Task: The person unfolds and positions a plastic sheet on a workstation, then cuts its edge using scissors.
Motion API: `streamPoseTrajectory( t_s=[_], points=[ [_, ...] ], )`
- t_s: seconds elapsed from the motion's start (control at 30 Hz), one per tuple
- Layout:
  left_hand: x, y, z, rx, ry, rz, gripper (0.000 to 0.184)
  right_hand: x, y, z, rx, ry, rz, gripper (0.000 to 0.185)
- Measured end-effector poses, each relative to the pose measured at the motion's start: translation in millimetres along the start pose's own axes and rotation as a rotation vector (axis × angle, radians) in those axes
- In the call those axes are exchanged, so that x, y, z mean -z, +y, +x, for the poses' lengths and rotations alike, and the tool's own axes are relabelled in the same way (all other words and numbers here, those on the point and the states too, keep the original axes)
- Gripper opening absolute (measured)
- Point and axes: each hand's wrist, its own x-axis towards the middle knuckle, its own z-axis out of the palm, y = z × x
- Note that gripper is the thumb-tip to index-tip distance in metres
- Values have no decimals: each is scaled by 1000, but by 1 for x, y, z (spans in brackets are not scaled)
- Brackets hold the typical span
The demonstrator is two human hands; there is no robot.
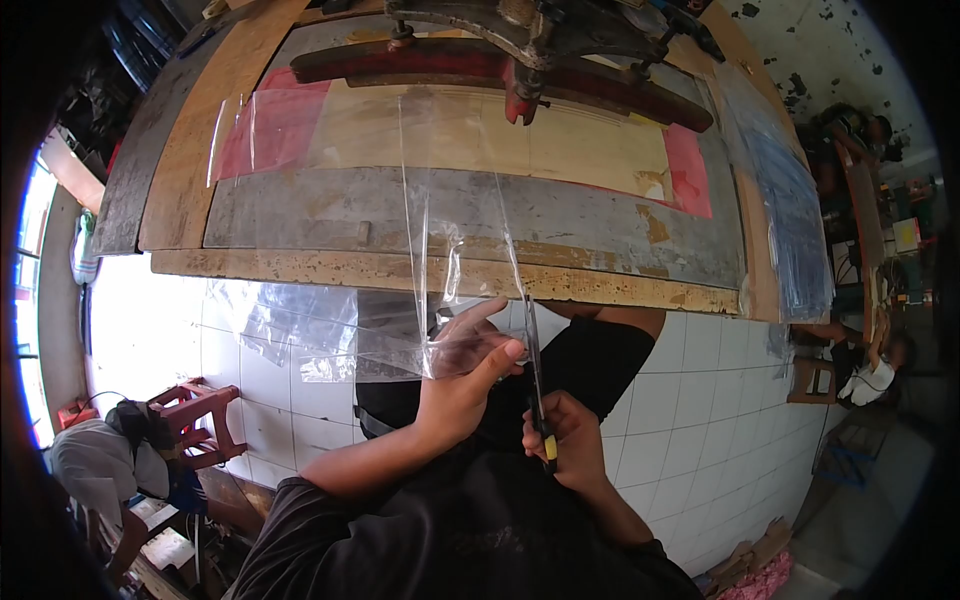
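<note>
Clear plastic film [450, 240] stretches from the machine table down to my left hand [468, 350], whose thumb and fingers are closed on its lower part. More of the film hangs to the left, below the table edge. In my right hand [568, 440] is a long, thin dark tool with a yellow band [538, 390], held upright; it looks like a cutter or scissors, and its exact type is unclear. The tool's upper part lies right beside the film and my left fingertips.
A red and metal press bar [430, 65] spans the grey worktable [330, 215] with its wooden front edge [600, 285]. Stacked clear plastic [795, 220] drapes over the right side. Red stools [205, 420] and a person [95, 460] are at lower left; other people sit at far right.
</note>
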Motion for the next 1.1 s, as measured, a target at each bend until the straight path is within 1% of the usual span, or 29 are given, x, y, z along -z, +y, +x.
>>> streamPoseTrajectory(
  t_s=[0.07, 0.23, 0.37, 0.43, 0.47, 0.53, 0.57, 0.63, 0.83, 0.97, 1.03, 1.1],
  points=[
    [0, 0, 0, -3, -6, -1, 51, -1, -2, 0, 24, 17, -15, 30],
    [2, -2, 0, -5, -15, -3, 52, -3, -8, -2, -28, 38, 33, 28],
    [2, -3, 0, -1, -9, -21, 53, -2, -6, -2, -27, 43, 41, 28],
    [2, -3, 0, 3, -7, -25, 53, 0, -6, -2, -41, 20, 39, 34],
    [2, -3, 0, 3, -6, -24, 53, 0, -6, -1, -41, 20, 39, 34],
    [2, -3, 0, 4, -6, -22, 54, 1, -4, 0, -17, -35, 114, 44],
    [2, -3, 0, 3, -10, -25, 54, 2, -3, 0, -17, -35, 114, 44],
    [2, -2, 0, 3, -14, -28, 55, 4, 1, 2, 35, -69, 60, 53],
    [4, -6, -1, -37, -32, 16, 61, 5, 2, 7, 71, -64, 1, 46],
    [5, -7, -4, -25, -61, 37, 64, 3, -4, 9, 41, -48, 6, 44],
    [6, -8, -6, -25, -84, 59, 65, 4, -5, 10, 8, -45, -41, 32],
    [8, -9, -7, -6, -108, 85, 68, 6, -4, 10, 31, -68, -35, 32]
  ],
)
